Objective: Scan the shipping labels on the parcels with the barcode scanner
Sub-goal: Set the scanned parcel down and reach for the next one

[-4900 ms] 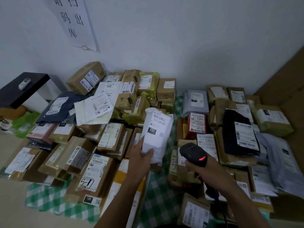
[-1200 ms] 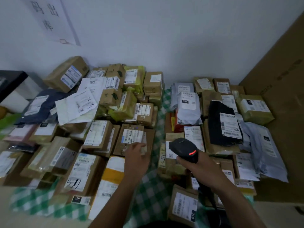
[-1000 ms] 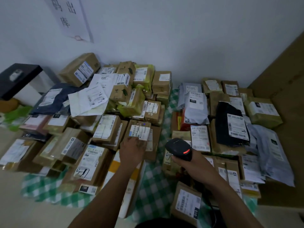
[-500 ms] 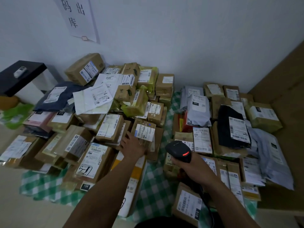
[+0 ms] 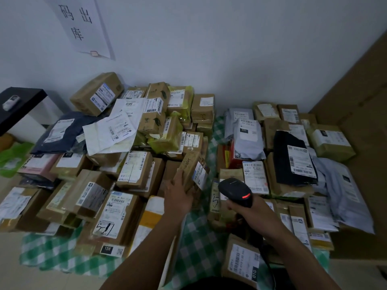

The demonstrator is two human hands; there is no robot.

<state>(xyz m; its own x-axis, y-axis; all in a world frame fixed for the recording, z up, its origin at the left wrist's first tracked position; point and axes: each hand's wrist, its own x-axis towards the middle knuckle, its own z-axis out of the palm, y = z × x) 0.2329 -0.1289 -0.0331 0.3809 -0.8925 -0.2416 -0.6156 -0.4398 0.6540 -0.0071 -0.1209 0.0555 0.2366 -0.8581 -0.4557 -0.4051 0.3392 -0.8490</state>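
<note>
The left hand [image 5: 178, 198] has just tipped a small brown cardboard box [image 5: 188, 167] up out of the heap. Its fingers curl round the lower edge, so the box's white shipping label [image 5: 200, 174] now faces right, just left of the black handheld barcode scanner [image 5: 234, 190]. The right hand [image 5: 253, 212] is clenched round the scanner's grip, and its red light is showing. The pale plastic mailer [image 5: 248, 141] held earlier now lies beyond the scanner and is probably done. The box's label looks next.

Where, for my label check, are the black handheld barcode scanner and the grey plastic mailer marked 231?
black handheld barcode scanner [image 5: 233, 190], head view, its top
grey plastic mailer marked 231 [image 5: 249, 147], head view, lower half
</note>
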